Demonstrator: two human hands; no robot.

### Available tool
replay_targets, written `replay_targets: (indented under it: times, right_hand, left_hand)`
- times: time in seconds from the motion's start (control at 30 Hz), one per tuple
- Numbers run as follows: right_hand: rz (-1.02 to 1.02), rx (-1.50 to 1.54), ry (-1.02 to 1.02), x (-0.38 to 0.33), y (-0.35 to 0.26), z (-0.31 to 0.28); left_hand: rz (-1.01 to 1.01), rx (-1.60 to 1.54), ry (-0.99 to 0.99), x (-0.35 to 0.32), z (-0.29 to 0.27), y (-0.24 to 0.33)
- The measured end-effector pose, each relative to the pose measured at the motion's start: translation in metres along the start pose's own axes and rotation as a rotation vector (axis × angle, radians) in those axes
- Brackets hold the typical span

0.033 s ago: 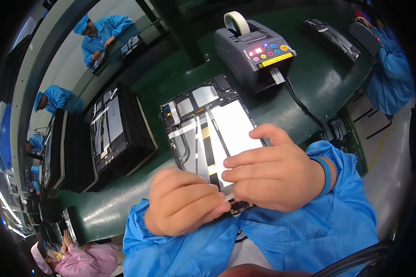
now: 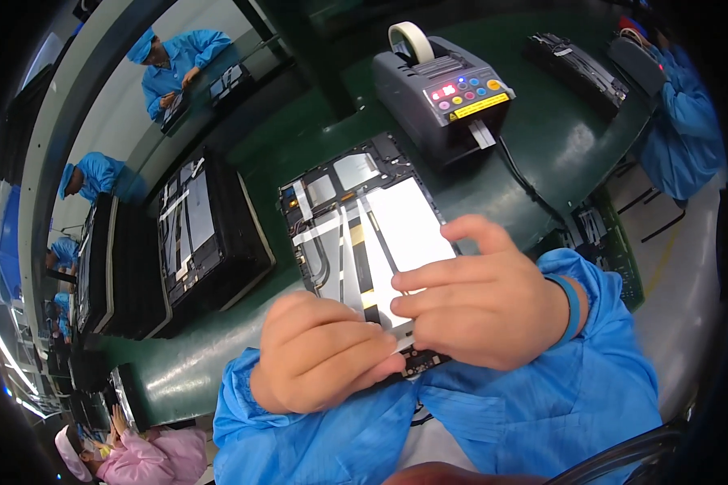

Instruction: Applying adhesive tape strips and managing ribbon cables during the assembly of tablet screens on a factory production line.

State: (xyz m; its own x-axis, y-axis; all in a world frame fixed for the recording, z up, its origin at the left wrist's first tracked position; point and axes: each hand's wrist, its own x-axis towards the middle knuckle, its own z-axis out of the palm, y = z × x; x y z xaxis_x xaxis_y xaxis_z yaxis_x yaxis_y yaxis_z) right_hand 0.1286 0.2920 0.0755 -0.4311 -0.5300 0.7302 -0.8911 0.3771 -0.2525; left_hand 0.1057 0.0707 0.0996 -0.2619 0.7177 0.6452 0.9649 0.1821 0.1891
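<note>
In front of me lies an opened flat electronic device [image 2: 319,190] with a black frame, silver and white panels, and pale tape strips across it. My left hand [image 2: 319,352] is curled over its near edge, fingers pressed together. A small pale strip shows at those fingertips, but what they hold is mostly hidden. My right hand [image 2: 493,299] rests from the right on the bright white panel [image 2: 404,222], its fingers spread and stretched out. Its lower fingers come close to the left fingertips. A blue band [image 2: 573,305] circles my right wrist.
A grey tape dispenser [image 2: 441,101] with a tape roll stands beyond the device, its cable [image 2: 526,186] running right. Stacked similar devices [image 2: 190,226] in black trays stand left. More parts [image 2: 578,69] lie far right on the green table [image 2: 186,380]. Several co-workers sit around.
The device and the dispenser sit very slightly differently in view. My right fingers have shifted a touch to the right; the left hand stays almost in place.
</note>
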Motion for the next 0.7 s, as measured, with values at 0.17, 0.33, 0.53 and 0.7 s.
replay_targets:
  times: [0.17, 0.33, 0.53, 0.7]
  right_hand:
    - [0.412, 0.074, 0.209, -0.016, 0.018, -0.007]
    - [0.868, 0.793, 0.398, -0.044, 0.040, 0.026]
    - [0.910, 1.119, 0.304, -0.053, 0.044, 0.054]
    - [0.855, 1.013, 0.252, -0.058, 0.032, 0.060]
  left_hand:
    - [-0.201, 0.002, 0.022, 0.025, 0.003, -0.022]
    - [-0.241, 0.051, -0.283, 0.057, 0.030, -0.071]
    - [-0.285, 0.072, -0.386, 0.059, 0.047, -0.100]
    - [-0.281, 0.005, -0.398, 0.051, 0.040, -0.096]
